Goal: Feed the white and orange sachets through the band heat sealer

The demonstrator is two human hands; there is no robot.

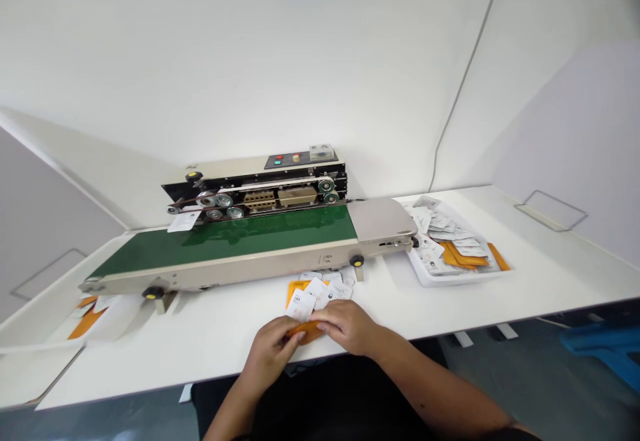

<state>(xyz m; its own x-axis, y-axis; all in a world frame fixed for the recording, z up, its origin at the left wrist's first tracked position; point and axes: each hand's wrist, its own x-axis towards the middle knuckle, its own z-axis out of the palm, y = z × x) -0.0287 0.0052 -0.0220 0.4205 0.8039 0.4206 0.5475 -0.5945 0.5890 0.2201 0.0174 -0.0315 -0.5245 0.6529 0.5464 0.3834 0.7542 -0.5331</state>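
Near the table's front edge, my left hand [270, 351] and my right hand [350, 326] both pinch a small orange packet [309, 331] between thumbs and fingers. The left grips its left side, the right its upper right side. Just beyond them lies a loose pile of white packets [301, 304] with small dark print, and an orange packet [295, 286] shows among them. The pile reaches back to the foot of a band sealing machine [260, 268]. One white packet [184, 221] sticks out from the rollers at the machine's left end.
The machine's green conveyor belt [225, 238] runs across the table, with a control panel [300, 158] above it. A white bin [435, 280] of white and orange packets stands at the right. Another white bin [113, 321] with packets sits at the left. A blue stool [600, 348] is at the far right.
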